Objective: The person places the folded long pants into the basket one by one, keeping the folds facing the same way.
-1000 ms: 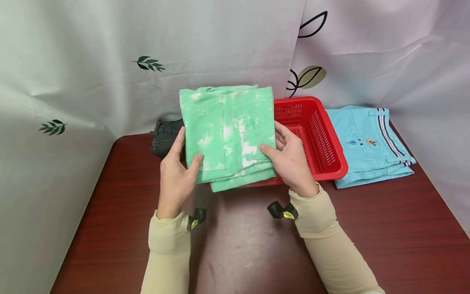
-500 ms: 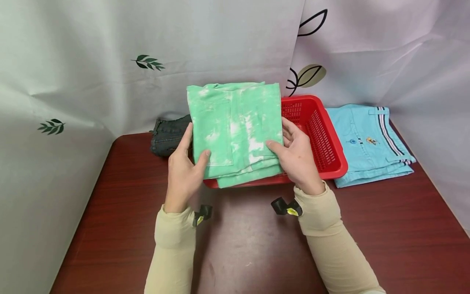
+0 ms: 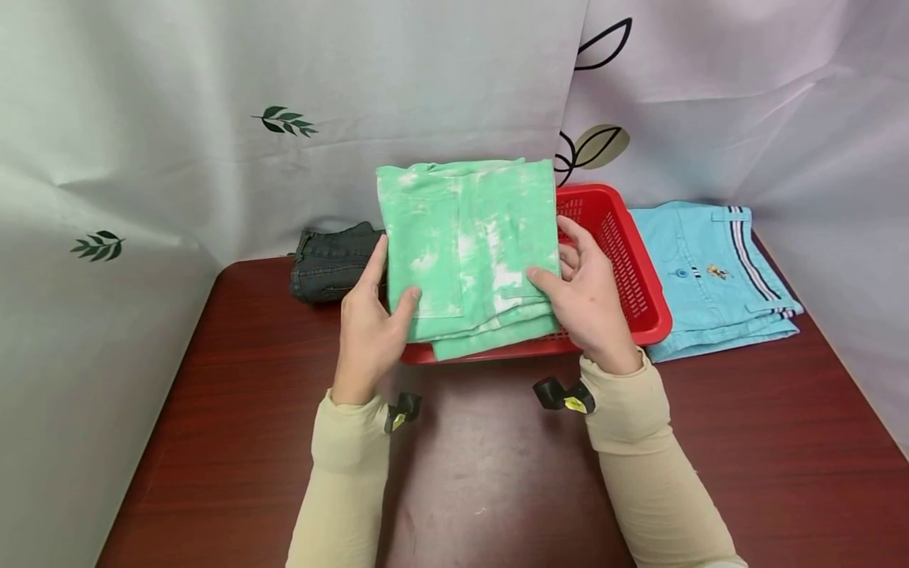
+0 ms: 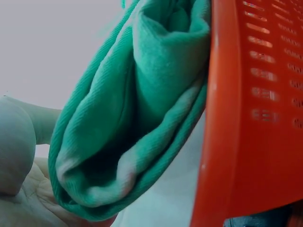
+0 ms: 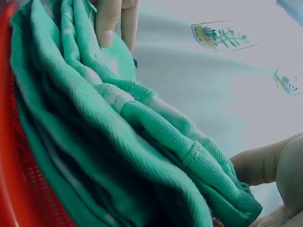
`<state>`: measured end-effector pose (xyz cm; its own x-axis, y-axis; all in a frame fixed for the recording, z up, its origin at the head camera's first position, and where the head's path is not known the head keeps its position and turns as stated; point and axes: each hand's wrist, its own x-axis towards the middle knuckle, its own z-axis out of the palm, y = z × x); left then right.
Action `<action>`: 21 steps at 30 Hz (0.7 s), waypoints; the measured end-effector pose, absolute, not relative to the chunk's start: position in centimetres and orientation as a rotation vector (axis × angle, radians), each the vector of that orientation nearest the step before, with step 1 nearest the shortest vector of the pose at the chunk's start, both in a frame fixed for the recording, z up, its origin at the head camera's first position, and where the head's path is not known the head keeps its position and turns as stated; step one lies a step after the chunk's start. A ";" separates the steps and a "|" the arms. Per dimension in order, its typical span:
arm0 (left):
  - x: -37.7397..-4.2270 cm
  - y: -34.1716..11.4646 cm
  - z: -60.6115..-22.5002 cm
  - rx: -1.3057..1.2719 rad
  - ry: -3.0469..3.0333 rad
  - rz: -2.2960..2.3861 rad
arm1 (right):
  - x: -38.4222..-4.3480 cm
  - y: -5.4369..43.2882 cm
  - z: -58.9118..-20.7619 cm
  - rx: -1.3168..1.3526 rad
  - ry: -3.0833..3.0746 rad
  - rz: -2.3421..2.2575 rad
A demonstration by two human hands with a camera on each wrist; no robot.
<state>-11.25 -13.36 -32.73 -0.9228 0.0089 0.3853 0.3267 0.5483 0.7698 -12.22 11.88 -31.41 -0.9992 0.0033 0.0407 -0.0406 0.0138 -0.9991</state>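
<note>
Squarely between two hands, a folded green-and-white garment (image 3: 490, 244) is held up in front of the red basket (image 3: 655, 315), hiding much of it. The left hand (image 3: 371, 335) pinches its left side, partly closed, thumb on the front and most of the other fingers hidden behind. The right hand (image 3: 592, 308) grips the opposite side likewise, thumb across the front, fingers bent at the edge. Such a hold, one hand to each side, probably keeps the loose layers together and the fold flat; both wrist views show those layers stacked, open-edged and likely to slide apart if pinched at one side alone. Whether the cloth touches the basket's rim I cannot tell.

On the surface (image 3: 469, 473), light blue shorts (image 3: 699, 276) lie folded flat just right of the basket, and a dark rolled garment (image 3: 330, 264) lies to its left, presumably set aside to leave the middle for handling.
</note>
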 end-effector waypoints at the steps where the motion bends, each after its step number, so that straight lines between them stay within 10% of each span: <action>1: -11.3 -13.3 -32.8 -0.276 -2.452 -1.324 | -12.2 12.0 -31.4 0.035 -2.218 2.179; 21: -11.9 -12.0 -33.1 -0.278 -2.516 -1.327 | -12.0 13.1 -30.9 0.014 -2.196 2.156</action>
<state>-11.88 -12.01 -33.10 -0.9416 0.0377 0.3347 0.2975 0.5589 0.7741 -12.00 13.12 -30.88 -0.9979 0.0386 0.0518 -0.0511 0.0190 -0.9985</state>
